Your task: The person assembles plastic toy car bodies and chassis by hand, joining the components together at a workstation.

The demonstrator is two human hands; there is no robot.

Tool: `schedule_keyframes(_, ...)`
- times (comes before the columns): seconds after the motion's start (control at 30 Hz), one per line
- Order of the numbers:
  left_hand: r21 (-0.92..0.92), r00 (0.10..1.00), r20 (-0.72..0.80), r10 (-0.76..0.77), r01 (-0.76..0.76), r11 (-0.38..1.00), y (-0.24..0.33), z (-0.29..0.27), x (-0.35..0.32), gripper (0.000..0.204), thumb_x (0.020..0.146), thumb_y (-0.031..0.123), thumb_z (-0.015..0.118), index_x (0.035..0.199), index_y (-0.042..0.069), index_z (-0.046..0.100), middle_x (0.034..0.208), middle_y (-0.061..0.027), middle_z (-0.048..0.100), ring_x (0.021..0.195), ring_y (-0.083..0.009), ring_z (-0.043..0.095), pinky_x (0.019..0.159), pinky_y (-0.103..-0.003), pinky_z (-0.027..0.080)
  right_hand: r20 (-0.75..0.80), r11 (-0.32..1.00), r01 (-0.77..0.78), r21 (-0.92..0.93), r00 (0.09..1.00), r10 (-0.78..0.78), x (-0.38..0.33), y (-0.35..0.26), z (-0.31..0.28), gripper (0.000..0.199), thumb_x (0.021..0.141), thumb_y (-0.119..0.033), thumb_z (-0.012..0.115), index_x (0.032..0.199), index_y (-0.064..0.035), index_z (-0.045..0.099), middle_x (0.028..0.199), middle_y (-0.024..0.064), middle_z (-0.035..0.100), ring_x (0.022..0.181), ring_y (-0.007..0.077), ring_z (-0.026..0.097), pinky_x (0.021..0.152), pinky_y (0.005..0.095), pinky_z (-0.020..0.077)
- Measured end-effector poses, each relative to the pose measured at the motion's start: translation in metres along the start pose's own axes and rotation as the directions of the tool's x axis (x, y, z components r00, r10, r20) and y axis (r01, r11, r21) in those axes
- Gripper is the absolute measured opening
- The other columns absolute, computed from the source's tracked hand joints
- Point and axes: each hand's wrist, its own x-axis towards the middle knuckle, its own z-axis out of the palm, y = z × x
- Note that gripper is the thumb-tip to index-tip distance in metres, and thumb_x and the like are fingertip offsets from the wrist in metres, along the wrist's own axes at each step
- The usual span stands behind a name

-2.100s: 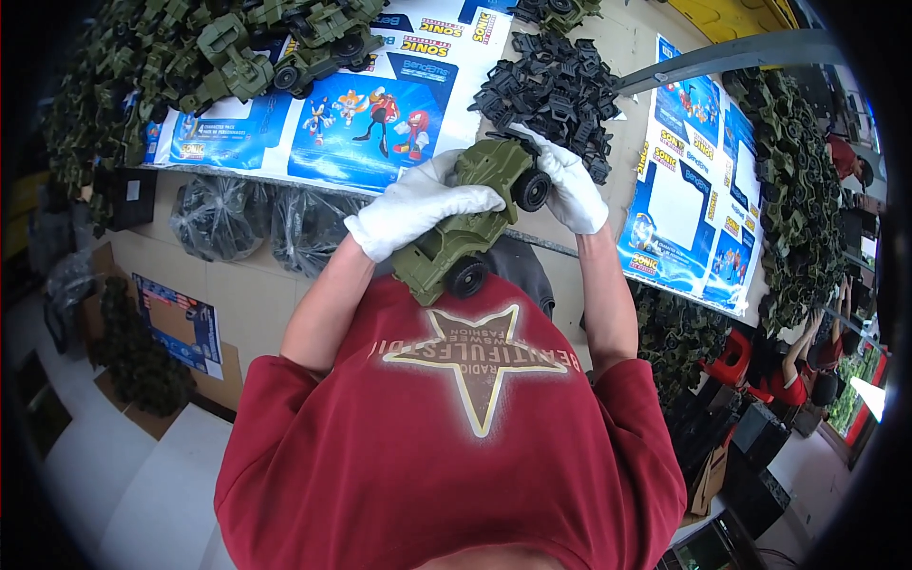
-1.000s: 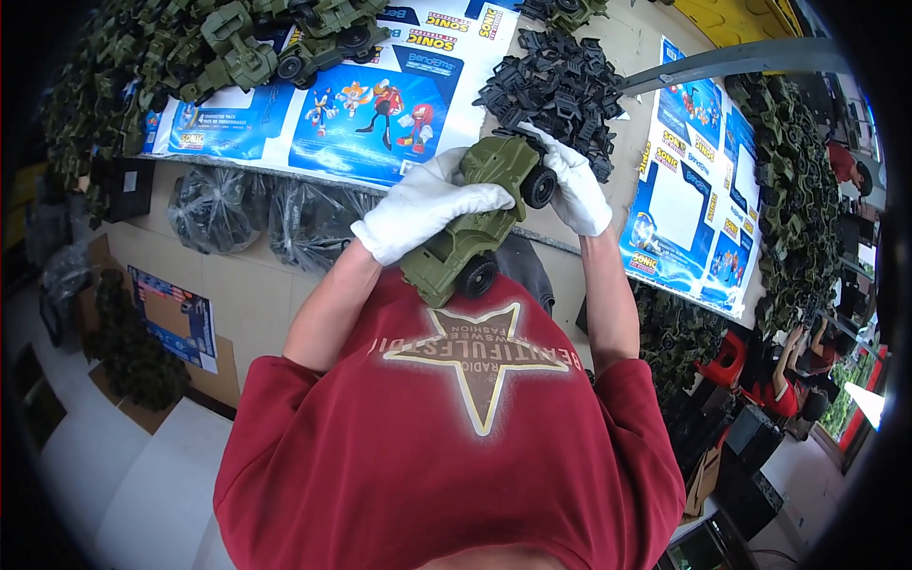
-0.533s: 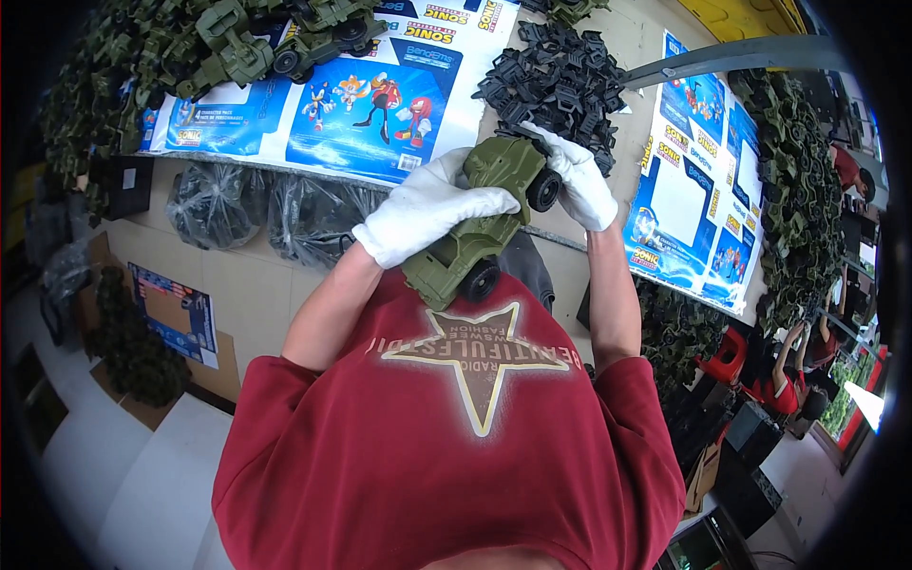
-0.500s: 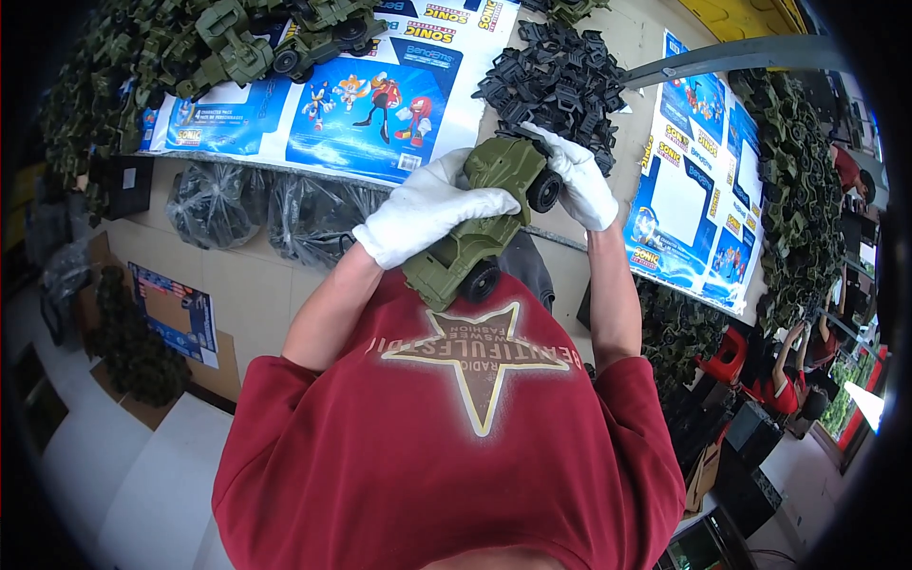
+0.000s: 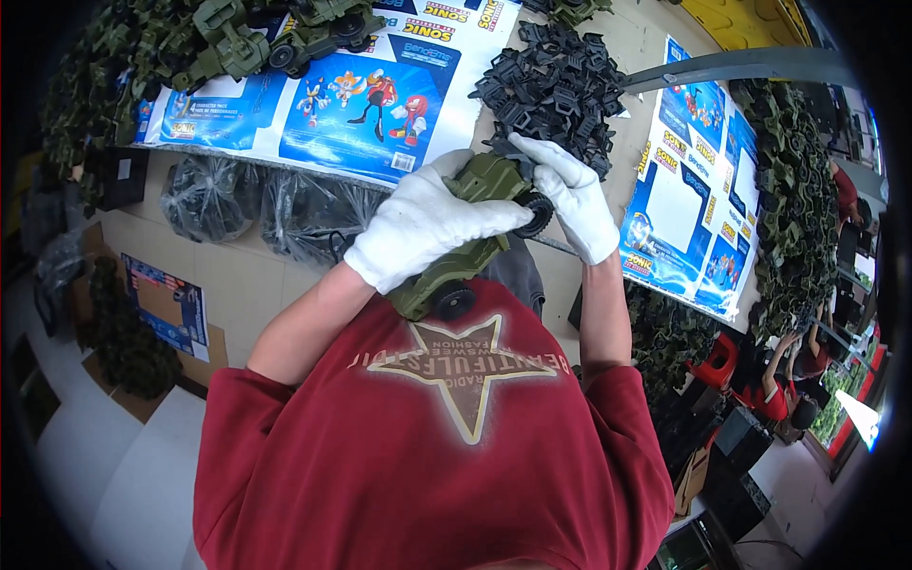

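Observation:
My left hand (image 5: 418, 223), in a white glove, is closed around an olive-green toy truck (image 5: 451, 266) with black wheels. Its thumb stretches across the truck's side toward a front wheel (image 5: 536, 215). At the truck's far end, my gloved right hand (image 5: 570, 195) presses a black plastic part (image 5: 505, 148) against the body. Most of that part is hidden by the right fingers. The truck is tilted in front of my chest, its near end close to my shirt. Just beyond my hands lies a heap of black plastic parts (image 5: 551, 81).
Blue printed cardboard sheets (image 5: 366, 109) cover the table to the left, with more green toy trucks (image 5: 223, 47) piled on them. Another printed sheet (image 5: 689, 190) lies right, beside a long truck pile (image 5: 788, 209). A grey metal bar (image 5: 731, 66) crosses above. Several co-workers sit far right.
The truck has turned slightly and dropped a little nearer my body. My left thumb has slid toward the front wheel, and my right hand has shifted down along the far end.

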Motion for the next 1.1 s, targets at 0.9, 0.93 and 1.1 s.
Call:
schedule_keyframes(0.9, -0.019, 0.996, -0.087, -0.001, 0.000, 1.000, 0.000, -0.006, 0.003, 0.063, 0.072, 0.033, 0.086, 0.111, -0.011, 0.062, 0.088, -0.0111, 0.071, 0.077, -0.0115, 0.067, 0.068, -0.025, 0.054, 0.048, 0.824, -0.250, 0.508, 0.964, 0.263, 0.006, 0.013, 0.008, 0.060, 0.099, -0.038, 0.058, 0.138, 0.0068, 0.049, 0.130, 0.0126, 0.060, 0.118, 0.0165, 0.057, 0.104, 0.0308, 0.0422)
schedule_keyframes(0.93, 0.000, 0.996, -0.089, -0.001, 0.001, 1.000, 0.000, -0.006, 0.002, 0.063, 0.072, 0.034, 0.085, 0.110, -0.010, 0.063, 0.088, -0.0107, 0.071, 0.076, -0.0113, 0.067, 0.068, -0.025, 0.054, 0.051, 0.824, -0.253, 0.507, 0.963, 0.265, 0.006, 0.014, 0.008, 0.060, 0.099, -0.038, 0.058, 0.138, 0.0068, 0.049, 0.130, 0.0126, 0.060, 0.118, 0.0165, 0.057, 0.104, 0.0308, 0.0422)
schedule_keyframes(1.1, -0.012, 0.997, -0.082, 0.005, -0.006, 1.000, -0.003, -0.007, 0.004, 0.062, 0.073, 0.036, 0.084, 0.110, -0.009, 0.064, 0.088, -0.0096, 0.071, 0.076, -0.0110, 0.066, 0.068, -0.025, 0.054, 0.102, 0.742, -0.270, 0.613, 0.959, 0.264, 0.004, 0.024, 0.005, 0.059, 0.099, -0.036, 0.057, 0.138, 0.0069, 0.048, 0.133, 0.0136, 0.059, 0.119, 0.0178, 0.057, 0.105, 0.0315, 0.0423)
